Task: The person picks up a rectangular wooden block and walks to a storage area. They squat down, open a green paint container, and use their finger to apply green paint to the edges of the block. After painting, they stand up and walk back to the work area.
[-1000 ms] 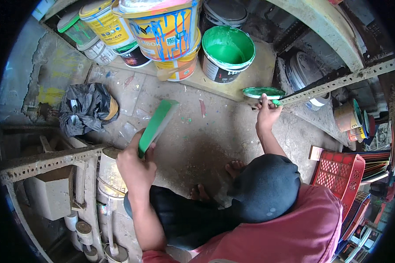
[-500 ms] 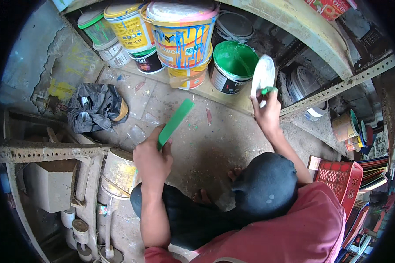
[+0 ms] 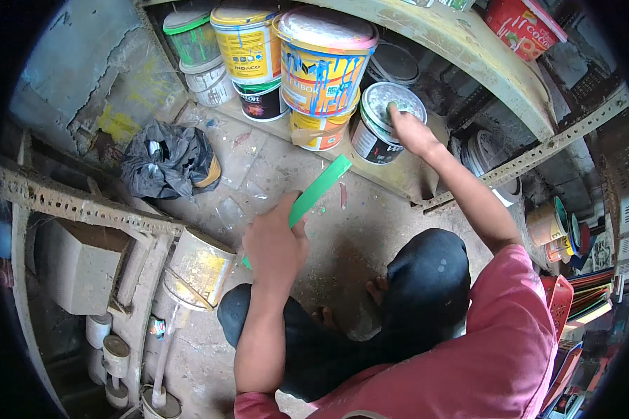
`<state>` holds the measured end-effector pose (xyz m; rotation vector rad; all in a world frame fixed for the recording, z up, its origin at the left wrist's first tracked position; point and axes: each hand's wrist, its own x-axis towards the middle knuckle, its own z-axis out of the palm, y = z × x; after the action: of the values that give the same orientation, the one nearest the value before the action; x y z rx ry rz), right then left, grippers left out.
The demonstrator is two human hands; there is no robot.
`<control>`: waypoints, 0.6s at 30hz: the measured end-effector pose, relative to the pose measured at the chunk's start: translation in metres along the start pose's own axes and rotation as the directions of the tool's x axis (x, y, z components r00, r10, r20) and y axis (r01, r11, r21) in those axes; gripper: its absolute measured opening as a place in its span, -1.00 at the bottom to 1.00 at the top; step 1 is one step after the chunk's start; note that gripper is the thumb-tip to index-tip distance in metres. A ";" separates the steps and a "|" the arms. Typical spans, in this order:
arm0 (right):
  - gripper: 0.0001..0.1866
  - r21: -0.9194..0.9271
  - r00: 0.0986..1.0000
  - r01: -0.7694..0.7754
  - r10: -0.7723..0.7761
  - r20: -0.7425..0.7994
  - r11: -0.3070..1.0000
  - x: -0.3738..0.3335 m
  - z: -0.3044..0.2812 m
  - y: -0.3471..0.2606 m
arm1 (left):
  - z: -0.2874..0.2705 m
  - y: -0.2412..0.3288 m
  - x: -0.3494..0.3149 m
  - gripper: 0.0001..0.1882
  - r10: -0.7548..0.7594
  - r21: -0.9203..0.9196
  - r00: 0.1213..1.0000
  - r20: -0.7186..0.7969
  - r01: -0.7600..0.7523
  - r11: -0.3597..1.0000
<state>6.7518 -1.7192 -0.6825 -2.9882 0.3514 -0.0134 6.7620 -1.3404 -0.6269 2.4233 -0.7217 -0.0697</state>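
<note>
step in hand looks like lid going onto bucket. right hand (image 3: 411, 131) is on top of the white, green-smeared lid (image 3: 402, 98), which lies over the black-and-white bucket (image 3: 375, 143); green shows under lid edge, can't tell if it's snapped down all round. bucket sits on the low board (image 3: 416, 180), near its front edge. right grip: fingers over the lid, can't tell if pinching or only pressing. left hand (image 3: 276, 241) is curled tight round a flat green strip (image 3: 321, 190), held up off the floor (image 3: 346, 241), tip slanting toward the board.

next move, as judged: lining the lid up and pushing evenly round the rim, keeping the bucket from sliding; strip best kept out of the way.

edges: stacked yellow bucket (image 3: 325, 66) and orange bucket (image 3: 318, 133) just left, touching or not unclear. dark lidded bucket (image 3: 396, 63) behind. upper shelf (image 3: 482, 59) limits reach above and behind, holed metal rail (image 3: 559, 134) runs off to the right. most room is in front, over floor between board and knees (image 3: 426, 272).
</note>
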 end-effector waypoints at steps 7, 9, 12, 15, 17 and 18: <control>-0.40 0.214 0.997 0.077 -0.074 -0.019 0.974 0.006 0.012 0.036 | 0.005 0.019 -0.001 -0.61 0.000 0.039 0.999 0.039 -0.002 0.999; -0.38 0.386 0.998 0.057 -0.054 -0.019 0.921 0.005 0.009 0.044 | 0.007 0.021 -0.001 -0.63 0.011 0.023 1.000 0.027 -0.011 1.000; -0.45 0.414 0.976 0.086 0.007 -0.217 0.906 0.004 0.006 0.047 | 0.009 0.025 -0.003 -0.65 0.013 -0.027 1.000 0.016 -0.013 1.000; -0.43 0.249 0.941 0.093 -0.003 -0.339 0.964 0.008 0.027 0.059 | 0.006 0.029 -0.001 -0.67 0.020 -0.071 1.000 0.005 -0.019 0.997; -0.38 0.133 0.972 0.052 -0.019 -0.232 0.990 0.010 0.023 0.050 | 0.001 0.030 -0.002 -0.68 0.005 -0.161 1.000 -0.017 -0.008 0.987; -0.36 0.084 0.983 0.032 -0.016 -0.183 0.996 0.010 0.021 0.043 | -0.002 0.028 -0.002 -0.69 0.008 -0.164 1.000 -0.020 -0.011 0.986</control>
<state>6.7517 -1.7600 -0.7092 -2.9111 0.3250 -0.2986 6.7475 -1.3572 -0.6091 2.2610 -0.6912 -0.0983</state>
